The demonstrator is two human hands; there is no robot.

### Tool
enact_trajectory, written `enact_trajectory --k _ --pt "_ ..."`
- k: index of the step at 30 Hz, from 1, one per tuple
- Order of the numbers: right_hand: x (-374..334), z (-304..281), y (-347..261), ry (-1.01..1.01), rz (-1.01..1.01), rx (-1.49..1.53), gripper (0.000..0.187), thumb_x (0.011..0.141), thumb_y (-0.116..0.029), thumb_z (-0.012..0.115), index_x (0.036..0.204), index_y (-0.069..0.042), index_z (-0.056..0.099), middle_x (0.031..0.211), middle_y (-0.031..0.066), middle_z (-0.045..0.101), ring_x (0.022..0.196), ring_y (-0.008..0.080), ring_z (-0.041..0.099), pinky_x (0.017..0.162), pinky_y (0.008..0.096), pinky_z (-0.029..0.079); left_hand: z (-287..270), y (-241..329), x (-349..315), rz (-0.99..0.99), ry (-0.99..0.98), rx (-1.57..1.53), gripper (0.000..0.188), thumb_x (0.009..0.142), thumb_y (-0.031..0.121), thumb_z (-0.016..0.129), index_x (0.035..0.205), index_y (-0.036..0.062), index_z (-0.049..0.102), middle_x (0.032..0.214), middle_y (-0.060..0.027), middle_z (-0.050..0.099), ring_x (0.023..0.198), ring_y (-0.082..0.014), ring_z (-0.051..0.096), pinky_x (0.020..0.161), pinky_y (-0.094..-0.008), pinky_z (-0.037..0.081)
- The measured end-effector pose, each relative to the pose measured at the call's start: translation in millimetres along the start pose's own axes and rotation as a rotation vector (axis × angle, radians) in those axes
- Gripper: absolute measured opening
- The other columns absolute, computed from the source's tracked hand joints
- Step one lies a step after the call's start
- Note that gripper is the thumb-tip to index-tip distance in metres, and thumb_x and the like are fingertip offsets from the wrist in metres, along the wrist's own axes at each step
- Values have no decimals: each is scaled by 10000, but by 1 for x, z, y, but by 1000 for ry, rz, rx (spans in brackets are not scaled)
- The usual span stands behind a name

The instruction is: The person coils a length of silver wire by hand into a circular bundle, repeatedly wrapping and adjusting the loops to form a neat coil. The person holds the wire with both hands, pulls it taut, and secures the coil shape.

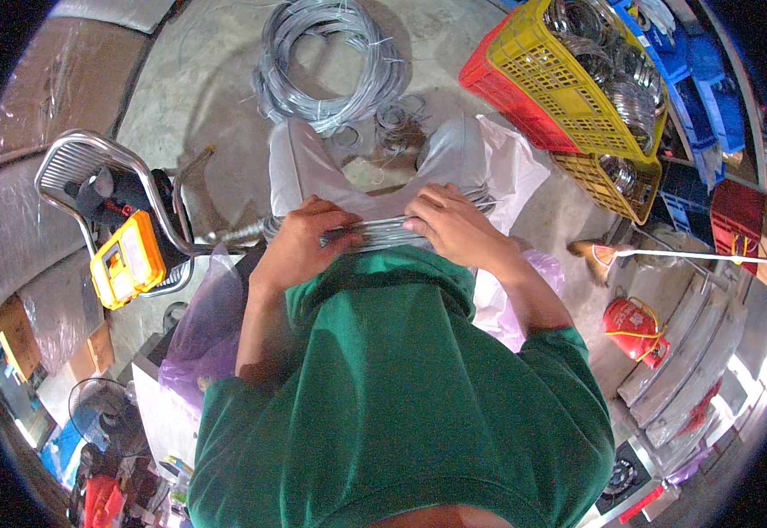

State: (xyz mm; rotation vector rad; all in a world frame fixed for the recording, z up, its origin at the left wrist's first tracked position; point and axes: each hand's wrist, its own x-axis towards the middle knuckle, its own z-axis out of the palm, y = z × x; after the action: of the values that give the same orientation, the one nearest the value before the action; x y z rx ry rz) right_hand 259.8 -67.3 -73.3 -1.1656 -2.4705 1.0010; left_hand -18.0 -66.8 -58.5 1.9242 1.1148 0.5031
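Note:
A bundle of silver metal wire [383, 232] lies across my lap, against the hem of my green shirt. My left hand [315, 236] is closed around its left part, with a small dark thing showing by the fingers that I cannot make out. Farther right, my right hand [447, 220] grips the same bundle, thumb on the near side and fingers over the top. Strands stick out past both hands. On the floor beyond my knees rests a large coil of silver wire [279, 75], with smaller wire loops [396, 121] beside it.
Stacked yellow crates [568, 84] and a red crate [515, 92] with wire coils stand at the far right. To the left, a metal chair [106, 141] holds a yellow-orange case [128, 260]. A broom [599, 255] and a red canister [634, 330] are on the right.

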Motion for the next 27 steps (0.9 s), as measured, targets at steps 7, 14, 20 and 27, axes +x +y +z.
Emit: enact_trajectory --k 7,14,20,27 --pt "1 3 -13 218 1 -176 159 910 -198 656 973 -61 608 941 111 563 903 303 608 780 428 508 11 2 -1 167 270 342 156 774 125 758 915 80 707 875 -61 693 766 -268 664 682 -395 556" --pt "-10 -24 -18 235 -84 -189 160 840 -155 710 942 -49 648 952 109 599 908 303 626 772 417 505 8 48 5 197 263 248 161 775 121 771 913 84 695 826 -41 656 736 -240 666 638 -368 556" --pt "-38 -70 -32 47 7 230 231 870 -239 721 978 -45 658 812 154 647 728 325 654 652 417 515 -2 84 12 232 105 91 198 844 220 753 916 45 696 813 -95 650 715 -281 661 636 -386 542" --pt "-120 -165 -54 317 125 52 245 807 -239 785 915 -31 714 762 123 684 655 276 664 598 363 509 -51 49 -3 38 -186 -95 284 900 285 705 880 2 686 791 -139 630 757 -310 637 691 -402 497"
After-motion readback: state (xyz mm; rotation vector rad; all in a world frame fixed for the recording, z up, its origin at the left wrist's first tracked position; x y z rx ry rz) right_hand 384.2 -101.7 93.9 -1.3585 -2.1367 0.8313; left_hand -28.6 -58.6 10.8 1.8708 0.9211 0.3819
